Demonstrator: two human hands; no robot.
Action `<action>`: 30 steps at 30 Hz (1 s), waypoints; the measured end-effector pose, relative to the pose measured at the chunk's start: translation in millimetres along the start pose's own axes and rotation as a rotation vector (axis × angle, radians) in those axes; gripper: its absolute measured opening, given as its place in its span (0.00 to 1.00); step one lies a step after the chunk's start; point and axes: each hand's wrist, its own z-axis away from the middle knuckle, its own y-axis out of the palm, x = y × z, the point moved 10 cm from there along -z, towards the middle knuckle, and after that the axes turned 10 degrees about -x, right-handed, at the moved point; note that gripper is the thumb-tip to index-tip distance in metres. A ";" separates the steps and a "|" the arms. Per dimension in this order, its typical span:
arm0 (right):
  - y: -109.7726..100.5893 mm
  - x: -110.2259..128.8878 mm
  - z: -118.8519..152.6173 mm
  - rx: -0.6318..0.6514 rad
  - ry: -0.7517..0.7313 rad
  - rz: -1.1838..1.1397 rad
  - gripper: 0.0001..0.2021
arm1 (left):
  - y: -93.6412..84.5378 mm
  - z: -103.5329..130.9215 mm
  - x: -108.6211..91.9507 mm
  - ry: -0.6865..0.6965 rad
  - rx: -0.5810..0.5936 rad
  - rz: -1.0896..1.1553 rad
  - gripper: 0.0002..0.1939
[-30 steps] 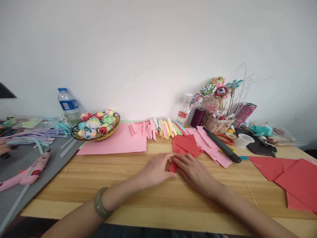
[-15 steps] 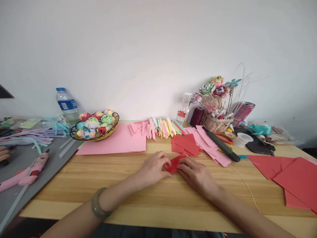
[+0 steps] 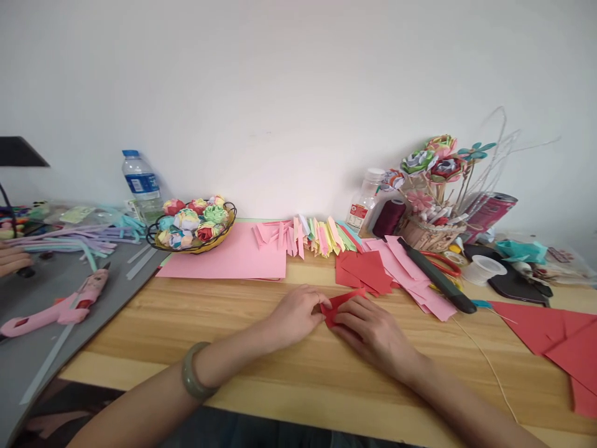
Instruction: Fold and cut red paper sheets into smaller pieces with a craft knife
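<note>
A small piece of red paper point(image 3: 344, 300) lies low over the wooden table between my two hands. My left hand point(image 3: 301, 316) pinches its left edge between thumb and fingers. On the paper's right part, my right hand point(image 3: 366, 326) is closed, its fingers bent over the sheet and hiding some of it. Whether the paper has a crease under those fingers I cannot make out. Just behind the hands rests a small pile of red paper pieces point(image 3: 364, 272), with pink paper strips point(image 3: 415, 274) beside it.
A basket of paper flowers point(image 3: 193, 227) stands on pink sheets point(image 3: 233, 264). Folded strips point(image 3: 312, 235), a box cutter point(image 3: 438, 277) and larger red sheets point(image 3: 550, 336) lie around. At left are a pink glue gun point(image 3: 69, 305), a bottle point(image 3: 140, 183) and another person's hand point(image 3: 13, 258).
The camera view has turned slightly, so most things sit differently in the picture. My left fingers have drawn closer together on the red paper's edge; my right hand stays on its right part.
</note>
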 end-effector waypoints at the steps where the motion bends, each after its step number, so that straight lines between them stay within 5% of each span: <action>1: 1.0 -1.8 0.2 0.000 0.020 -0.012 0.08 | -0.8 -0.4 0.8 -0.016 -0.001 0.007 0.09; 11: 15.5 -41.1 3.4 0.048 0.463 -0.138 0.09 | -1.5 0.2 3.7 -0.102 0.031 0.002 0.09; 24: 16.8 -30.0 4.1 0.143 0.354 -0.226 0.05 | -1.8 0.5 7.7 -0.156 0.051 0.063 0.08; 30: 17.6 -39.4 1.1 0.111 0.425 -0.170 0.08 | -3.0 0.7 6.1 -0.132 0.046 0.019 0.10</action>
